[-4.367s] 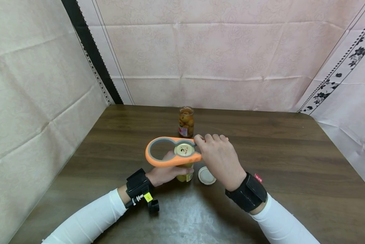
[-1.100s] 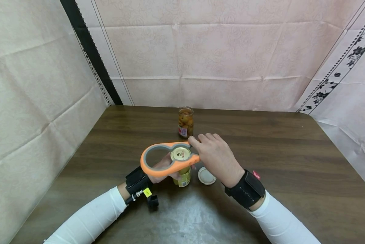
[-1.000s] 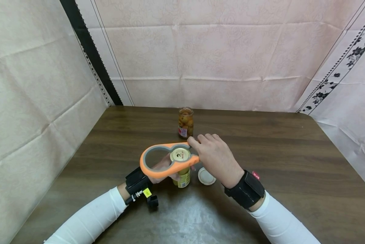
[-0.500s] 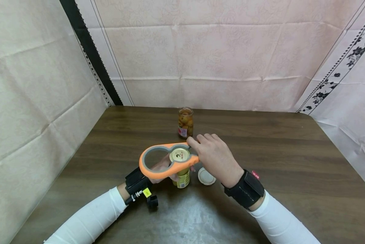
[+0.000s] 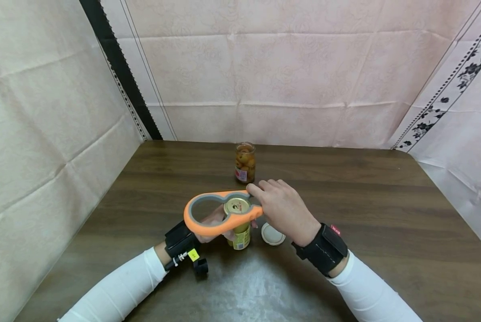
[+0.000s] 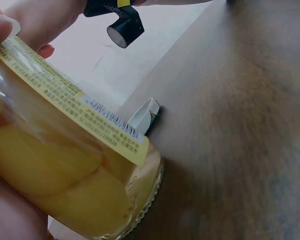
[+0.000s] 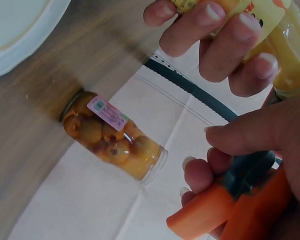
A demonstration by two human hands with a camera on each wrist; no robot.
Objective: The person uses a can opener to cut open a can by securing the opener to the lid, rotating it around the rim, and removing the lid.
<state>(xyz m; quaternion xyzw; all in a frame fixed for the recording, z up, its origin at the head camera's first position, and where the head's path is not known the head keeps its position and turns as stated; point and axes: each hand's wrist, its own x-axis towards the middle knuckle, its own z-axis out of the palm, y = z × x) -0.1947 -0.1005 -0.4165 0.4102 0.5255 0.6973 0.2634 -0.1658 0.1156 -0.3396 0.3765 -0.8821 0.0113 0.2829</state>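
Observation:
An upright glass jar of yellow fruit (image 5: 240, 240) with a pale gold lid (image 5: 237, 205) is held by my left hand (image 5: 214, 218), partly hidden under the opener. In the left wrist view the jar (image 6: 65, 155) fills the left side, its yellow label facing the camera. An orange jar opener (image 5: 214, 230) with grey lining lies across the jar top, its narrower section around the lid. My right hand (image 5: 285, 210) grips the opener's handles from the right. In the right wrist view, left-hand fingers (image 7: 217, 42) wrap the jar, while orange handles (image 7: 202, 212) sit in the right hand.
A lidless glass jar of round brownish fruit (image 5: 245, 163) stands behind the hands. To the right of the held jar, a white lid (image 5: 272, 234) lies on the brown wooden table (image 5: 345, 192). Pale cloth (image 5: 289, 80) hangs behind the table.
Since the earliest frame, the opener and gold lid have shifted slightly left and nearer. The left thumb has left the jar's front, exposing its label. Over the last second, almost nothing differs.

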